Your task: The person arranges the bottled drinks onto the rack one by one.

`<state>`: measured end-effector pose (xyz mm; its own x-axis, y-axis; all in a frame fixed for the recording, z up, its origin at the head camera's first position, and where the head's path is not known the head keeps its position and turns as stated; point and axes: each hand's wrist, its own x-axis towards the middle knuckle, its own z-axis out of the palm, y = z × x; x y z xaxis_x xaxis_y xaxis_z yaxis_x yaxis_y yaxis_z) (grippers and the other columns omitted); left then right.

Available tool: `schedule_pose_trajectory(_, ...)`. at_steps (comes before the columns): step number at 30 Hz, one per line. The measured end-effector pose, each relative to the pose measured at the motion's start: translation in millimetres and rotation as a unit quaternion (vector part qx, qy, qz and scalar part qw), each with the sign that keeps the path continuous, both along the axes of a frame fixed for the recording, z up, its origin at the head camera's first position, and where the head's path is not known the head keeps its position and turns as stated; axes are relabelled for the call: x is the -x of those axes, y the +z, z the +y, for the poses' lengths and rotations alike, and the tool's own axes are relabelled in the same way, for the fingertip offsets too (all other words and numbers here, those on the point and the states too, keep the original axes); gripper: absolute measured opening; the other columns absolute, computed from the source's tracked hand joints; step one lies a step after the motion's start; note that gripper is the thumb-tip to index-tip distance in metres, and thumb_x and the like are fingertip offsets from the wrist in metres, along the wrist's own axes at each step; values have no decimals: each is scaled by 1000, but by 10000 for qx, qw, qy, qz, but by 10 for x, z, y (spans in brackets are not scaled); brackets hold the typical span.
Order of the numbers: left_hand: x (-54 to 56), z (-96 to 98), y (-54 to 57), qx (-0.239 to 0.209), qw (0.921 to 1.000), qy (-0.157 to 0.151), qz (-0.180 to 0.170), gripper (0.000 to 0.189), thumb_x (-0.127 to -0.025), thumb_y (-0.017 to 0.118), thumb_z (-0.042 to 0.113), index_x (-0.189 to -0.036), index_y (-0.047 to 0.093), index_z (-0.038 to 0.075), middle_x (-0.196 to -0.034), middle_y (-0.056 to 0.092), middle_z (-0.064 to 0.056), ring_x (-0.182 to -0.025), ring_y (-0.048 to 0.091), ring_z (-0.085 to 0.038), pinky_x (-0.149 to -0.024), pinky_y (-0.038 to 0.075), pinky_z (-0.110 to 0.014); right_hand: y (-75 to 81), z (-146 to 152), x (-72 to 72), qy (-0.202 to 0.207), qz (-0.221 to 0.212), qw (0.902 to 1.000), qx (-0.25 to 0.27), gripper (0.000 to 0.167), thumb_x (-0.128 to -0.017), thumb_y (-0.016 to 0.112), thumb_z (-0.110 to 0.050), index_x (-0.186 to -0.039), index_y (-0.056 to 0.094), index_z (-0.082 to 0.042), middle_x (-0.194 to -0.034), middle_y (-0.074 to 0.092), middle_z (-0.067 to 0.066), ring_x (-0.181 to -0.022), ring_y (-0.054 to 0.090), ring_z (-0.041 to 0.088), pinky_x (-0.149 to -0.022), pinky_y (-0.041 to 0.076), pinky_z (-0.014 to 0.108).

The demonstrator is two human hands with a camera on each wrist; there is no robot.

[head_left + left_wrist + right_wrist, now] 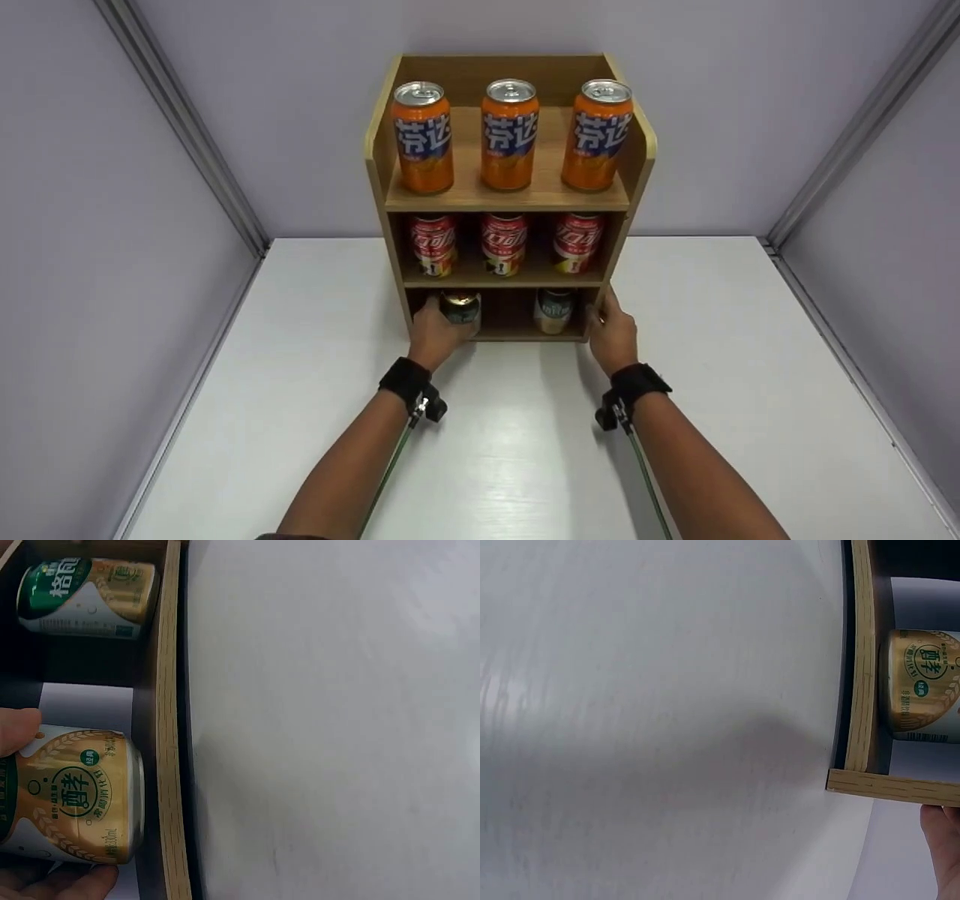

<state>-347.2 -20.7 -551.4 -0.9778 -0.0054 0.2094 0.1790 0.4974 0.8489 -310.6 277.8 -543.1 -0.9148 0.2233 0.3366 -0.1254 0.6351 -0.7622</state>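
On the left of the bottom shelf stands a green, gold and white drink can (pixel 75 795), held by my left hand (pixel 436 334). In the left wrist view, its thumb lies on one side of the can and its fingers on the other. My right hand (pixel 615 337) grips the right side panel of the small wooden shelf (pixel 507 201) near the bottom, with part of the hand hidden behind the panel. Inside that panel, a second can of the same kind (pixel 554 311) stands on the bottom shelf.
Three orange soda cans (pixel 508 142) stand in a row on the top board. Below them, three red cans (pixel 504 244) line the middle level. The shelf stands on a white table (pixel 487 435), with pale walls (pixel 315 112) behind and at both sides.
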Motion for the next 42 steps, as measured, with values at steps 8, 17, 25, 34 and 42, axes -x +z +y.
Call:
schedule_pose_trajectory(8,44,-111,59,-52,9989,-68,-458,67,-75,84,31,-122,56,-9,-104,65,-15,-85,63,-25,-68,53,-37,11,-110,-19,108,-76,9999,81,51,-101,53,-15,-149,40,-23,-123,63,19,-112,61,33,-88,50,45)
schedule_pose_trajectory(17,72,-168,74,-44,9981,-156,-586,33,-79,80,32,-83,67,2,-74,60,-3,-62,53,-18,-51,44,-32,17,-194,-27,187,-120,9997,104,52,-101,52,-15,-150,38,-25,-126,61,19,-114,59,33,-89,49,46)
schedule_pose_trajectory(25,49,-221,74,-353,9970,-100,-685,47,-78,81,31,-105,66,-4,-89,66,-9,-77,61,-23,-62,51,-36,6,-218,-40,278,-5,9996,57,53,-102,51,-14,-152,35,-21,-127,60,22,-114,59,34,-88,50,45)
schedule_pose_trajectory(34,145,-142,-110,-15,9980,63,-630,92,-76,82,39,-146,35,1,-128,57,-18,-118,54,-31,-96,45,-41,15,-171,-34,9,-177,9998,56,52,-101,53,-16,-150,38,-24,-124,62,20,-113,60,34,-89,49,48)
schedule_pose_trajectory(42,249,46,-168,-300,9970,40,-717,95,-76,83,36,-150,28,12,-137,50,-13,-127,47,-29,-104,38,-42,36,-21,-6,-3,-358,9993,51,50,-102,50,-17,-149,38,-24,-124,61,22,-112,60,36,-87,49,50)
